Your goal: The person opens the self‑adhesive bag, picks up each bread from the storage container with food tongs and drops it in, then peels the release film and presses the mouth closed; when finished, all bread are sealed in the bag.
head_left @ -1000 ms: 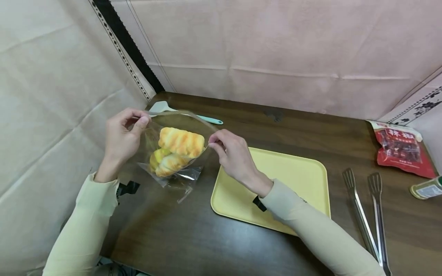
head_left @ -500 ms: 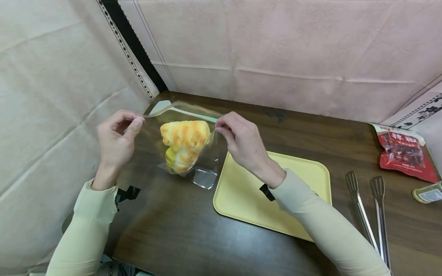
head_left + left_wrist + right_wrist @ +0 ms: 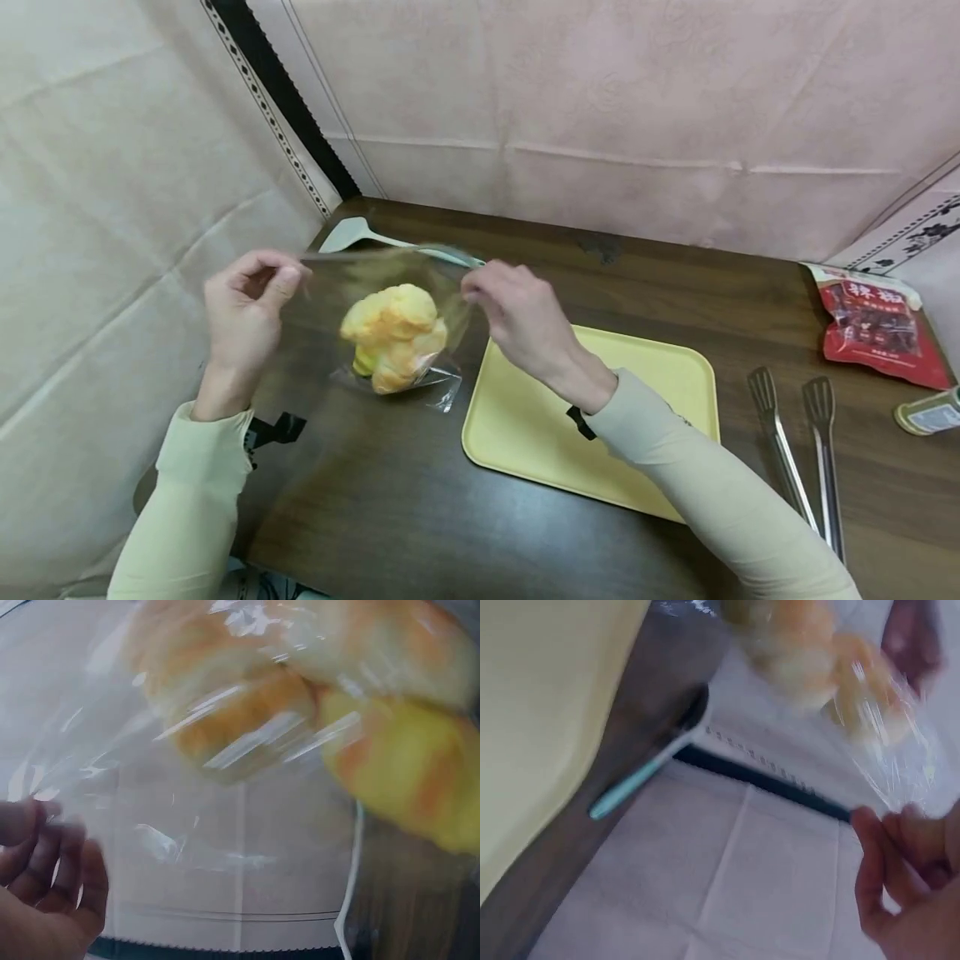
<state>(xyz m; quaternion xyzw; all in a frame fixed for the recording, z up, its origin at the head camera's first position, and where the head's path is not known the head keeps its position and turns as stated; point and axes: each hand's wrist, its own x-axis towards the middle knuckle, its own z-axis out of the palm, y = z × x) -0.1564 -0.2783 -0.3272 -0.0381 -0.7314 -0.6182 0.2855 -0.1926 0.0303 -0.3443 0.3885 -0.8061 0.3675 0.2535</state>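
a clear plastic bag [image 3: 333, 283] of golden-yellow bread rolls [image 3: 393, 333] is held over the dark brown wooden bench [image 3: 390, 500], pinched at opposite sides by the left hand [image 3: 247, 312] and right hand [image 3: 528, 329], each grip closed.

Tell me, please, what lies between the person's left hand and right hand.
In the head view, a clear bag holding bread pieces is between the left hand and the right hand, which pinch its upper edge at either side.

A pale, creased back wall [image 3: 615, 108] spans the top of the frame; a similar left wall [image 3: 105, 217] fills the left side. A black strip [image 3: 291, 98] slants between them at upper left. Below, the dark wood-grained table [image 3: 405, 492] shines softly.
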